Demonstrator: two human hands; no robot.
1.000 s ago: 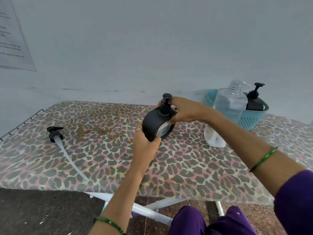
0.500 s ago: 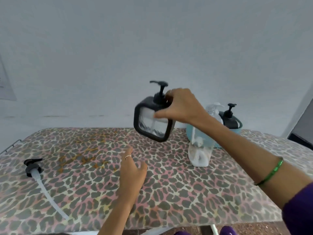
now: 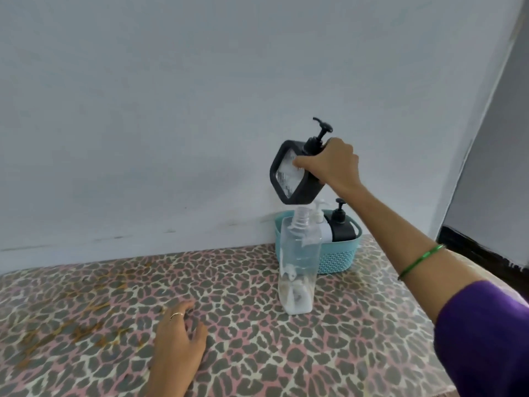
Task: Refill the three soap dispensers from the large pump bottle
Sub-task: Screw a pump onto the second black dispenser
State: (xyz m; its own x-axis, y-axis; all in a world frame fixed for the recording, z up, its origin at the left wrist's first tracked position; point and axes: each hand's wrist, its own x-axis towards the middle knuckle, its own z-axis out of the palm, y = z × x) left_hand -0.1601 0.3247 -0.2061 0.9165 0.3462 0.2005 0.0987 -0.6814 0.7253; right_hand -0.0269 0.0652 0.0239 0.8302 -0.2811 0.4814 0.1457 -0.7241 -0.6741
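Note:
My right hand [image 3: 332,164] grips a black square soap dispenser [image 3: 292,179] by its top, tilted in the air above the teal basket [image 3: 337,256]. Its black pump head sits on top. A large clear bottle [image 3: 299,262] stands open-necked on the leopard-print board [image 3: 257,339], with a little white soap at its bottom. Inside the basket stand a black dispenser [image 3: 342,229] and a white one [image 3: 322,222]. My left hand [image 3: 180,342] rests flat on the board, holding nothing.
A pale wall runs close behind the board and the basket. A dark doorway edge [image 3: 486,253] lies at the right. The board's right end slopes away past my sleeve.
My right hand has carried the black square dispenser up and to the right, over the basket. My left hand let go of it and dropped onto the board. The view turned right.

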